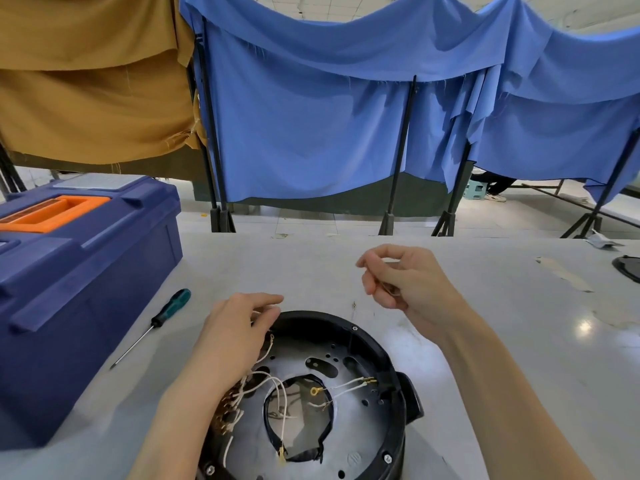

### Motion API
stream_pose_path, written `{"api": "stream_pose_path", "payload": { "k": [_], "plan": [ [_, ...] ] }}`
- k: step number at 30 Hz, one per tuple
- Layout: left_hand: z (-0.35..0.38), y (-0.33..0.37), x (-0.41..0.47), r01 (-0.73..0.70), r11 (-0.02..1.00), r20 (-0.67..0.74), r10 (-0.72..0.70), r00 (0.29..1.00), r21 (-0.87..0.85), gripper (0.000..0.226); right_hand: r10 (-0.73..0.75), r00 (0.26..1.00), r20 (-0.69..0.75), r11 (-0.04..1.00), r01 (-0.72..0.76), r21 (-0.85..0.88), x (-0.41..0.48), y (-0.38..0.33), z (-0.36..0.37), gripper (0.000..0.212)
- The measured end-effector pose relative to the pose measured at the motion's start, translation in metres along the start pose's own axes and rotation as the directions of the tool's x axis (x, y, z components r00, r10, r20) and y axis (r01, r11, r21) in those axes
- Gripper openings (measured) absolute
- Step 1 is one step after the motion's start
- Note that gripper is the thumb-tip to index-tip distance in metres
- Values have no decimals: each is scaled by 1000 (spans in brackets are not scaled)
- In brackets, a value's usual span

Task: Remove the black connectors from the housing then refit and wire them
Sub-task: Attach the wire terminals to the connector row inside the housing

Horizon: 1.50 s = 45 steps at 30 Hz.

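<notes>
A round black housing [367, 344] with a grey perforated plate inside lies on the table just in front of me. White wires [277, 393] with brass terminals run across the plate and its central opening. My left hand [235, 334] rests on the housing's left rim, its fingers curled round a bundle of the white wires. My right hand [405, 282] hovers above the table beyond the housing, fingers curled, pinching a small thin object that I cannot make out. No separate black connector is plainly visible.
A green-handled screwdriver [162, 317] lies on the table to the left of the housing. A large blue toolbox [79, 271] with an orange handle stands at the far left. A dark object [628, 268] sits at the right table edge. Blue and tan cloths hang behind.
</notes>
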<state>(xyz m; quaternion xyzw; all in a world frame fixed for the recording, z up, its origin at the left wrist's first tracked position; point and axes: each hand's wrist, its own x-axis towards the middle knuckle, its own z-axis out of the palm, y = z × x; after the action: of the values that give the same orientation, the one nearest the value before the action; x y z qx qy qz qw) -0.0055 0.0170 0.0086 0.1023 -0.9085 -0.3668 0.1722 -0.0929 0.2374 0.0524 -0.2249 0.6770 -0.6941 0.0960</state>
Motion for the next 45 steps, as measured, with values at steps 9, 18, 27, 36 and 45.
{"api": "stream_pose_path", "payload": {
  "k": [9, 18, 27, 36, 45],
  "plan": [
    [-17, 43, -15, -181, 982, -23, 180, 983, -59, 18, 79, 943, 325, 960, 15, -278, -9, -8, 12, 19],
    [-38, 14, -15, 206, 833, 53, -269, 962, 513, 40, 307, 879, 364, 826, -56, -562, -13, 1, 22, 11],
    [-25, 15, -12, 233, 877, 38, -274, 961, 420, 30, 296, 932, 211, 780, -108, -617, -9, 4, 9, 10],
    [-26, 20, -14, 199, 908, 232, -297, 926, 368, 57, 153, 973, 170, 731, 4, -682, -15, -9, 4, 14],
    [-38, 23, -21, 169, 877, 406, -369, 836, 449, 43, 164, 888, 430, 846, 98, -524, -44, -19, 48, 6]
  ]
}}
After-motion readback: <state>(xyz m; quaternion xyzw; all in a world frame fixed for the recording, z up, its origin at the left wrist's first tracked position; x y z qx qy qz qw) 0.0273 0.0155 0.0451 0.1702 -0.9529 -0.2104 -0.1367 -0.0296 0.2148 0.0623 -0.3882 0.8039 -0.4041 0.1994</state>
